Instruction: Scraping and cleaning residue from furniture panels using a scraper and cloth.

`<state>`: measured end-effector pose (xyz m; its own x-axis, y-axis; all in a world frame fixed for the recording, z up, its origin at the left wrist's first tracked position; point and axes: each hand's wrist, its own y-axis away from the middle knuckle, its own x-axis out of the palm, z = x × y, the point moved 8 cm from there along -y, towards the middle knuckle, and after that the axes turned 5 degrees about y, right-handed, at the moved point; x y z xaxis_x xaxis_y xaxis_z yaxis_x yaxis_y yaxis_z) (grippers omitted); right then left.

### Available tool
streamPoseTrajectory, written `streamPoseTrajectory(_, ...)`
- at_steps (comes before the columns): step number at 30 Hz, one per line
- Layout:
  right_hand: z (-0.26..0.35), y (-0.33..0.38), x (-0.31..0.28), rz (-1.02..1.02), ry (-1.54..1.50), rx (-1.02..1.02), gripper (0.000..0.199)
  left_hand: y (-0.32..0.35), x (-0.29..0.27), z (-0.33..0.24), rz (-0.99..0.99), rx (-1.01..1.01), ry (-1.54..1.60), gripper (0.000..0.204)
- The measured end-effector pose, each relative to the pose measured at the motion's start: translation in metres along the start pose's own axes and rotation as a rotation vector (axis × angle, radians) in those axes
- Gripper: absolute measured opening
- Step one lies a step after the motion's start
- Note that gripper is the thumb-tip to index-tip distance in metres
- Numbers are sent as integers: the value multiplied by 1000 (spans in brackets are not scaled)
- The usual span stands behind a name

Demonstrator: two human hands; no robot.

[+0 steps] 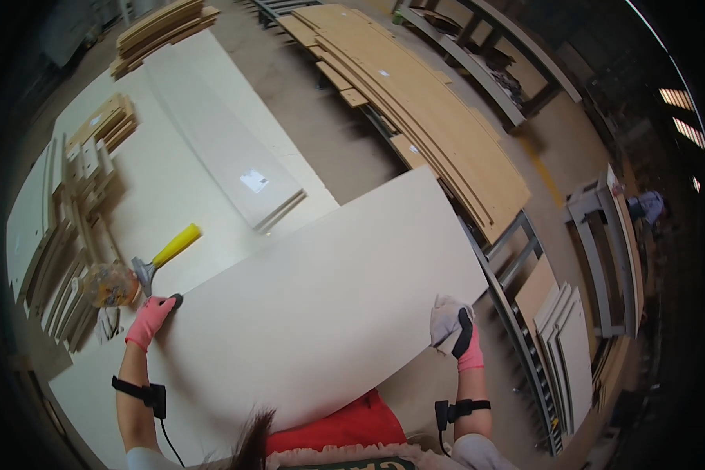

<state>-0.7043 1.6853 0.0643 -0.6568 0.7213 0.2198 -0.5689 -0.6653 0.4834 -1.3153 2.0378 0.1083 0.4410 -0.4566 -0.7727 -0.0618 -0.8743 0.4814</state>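
Note:
A large white panel (313,290) lies slanted across the front of me, its near edge by my waist. At its left edge my left hand (153,319), in a pink glove with black fingertips, is closed on the panel. My right hand (468,342), gloved the same way, grips a crumpled light grey cloth (450,319) against the panel's right edge. Just beyond my left hand are a tool with a yellow handle (176,244) and grey head, and a round clear tub (110,285) with small yellowish bits in it.
Another white board (219,149) with a label lies farther up the white work surface (235,86). Cut strips (74,204) are piled at the left. Wood-coloured boards (415,110) rest on a roller conveyor (517,345) to the right. A person (648,207) is at the far right.

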Motion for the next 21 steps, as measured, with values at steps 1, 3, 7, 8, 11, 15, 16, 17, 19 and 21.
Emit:
streamPoseTrajectory(1, -2, 3, 3, -6, -52, 52, 56, -6, 8, 19, -29, 25, 14, 51)
streamPoseTrajectory(3, 2, 3, -2, -5, -48, 25, 54, -8, 19, 29, 21, -23, 8, 47)
streamPoseTrajectory(7, 26, 19, -6, -8, 1, -8, 59, 18, 20, 27, -258, 268, -205, 33)
streamPoseTrajectory(8, 32, 32, -11, 1, -142, 7, 57, 29, 3, 14, -348, 287, -111, 31)
streamPoseTrajectory(11, 64, 73, -51, -78, -236, -105, 57, 65, -66, 47, -657, 286, 585, 32)
streamPoseTrajectory(15, 51, 97, -69, -425, 271, -241, 48, 87, -70, -17, -784, 395, 512, 34)
streamPoseTrajectory(16, 31, 107, -46, -427, 352, -244, 41, 81, -48, -40, -672, 471, 445, 35)
streamPoseTrajectory(17, 20, 110, 6, -339, 678, -46, 39, 77, -25, -65, -565, 542, 369, 36)
streamPoseTrajectory(19, -3, 120, 103, -49, 1124, -435, 52, 67, 33, -123, -342, 566, 608, 40)
streamPoseTrajectory(21, -66, 142, 153, 419, 1667, -419, 57, 57, 79, -183, -334, 652, 330, 45)
